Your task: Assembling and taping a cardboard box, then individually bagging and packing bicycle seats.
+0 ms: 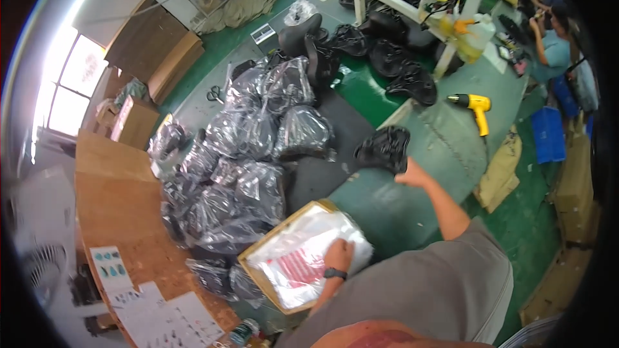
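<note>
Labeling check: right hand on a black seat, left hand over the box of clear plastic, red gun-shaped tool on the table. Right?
Not quite: the gun-shaped tool on the table is yellow and black, per the head view. The rest holds.

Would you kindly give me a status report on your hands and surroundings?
Right hand gripping black saddle. Left hand at clear bags in cardboard box. Plastic-wrapped saddles piled close beside box.

Head-worn fisheye; downward over workbench
</note>
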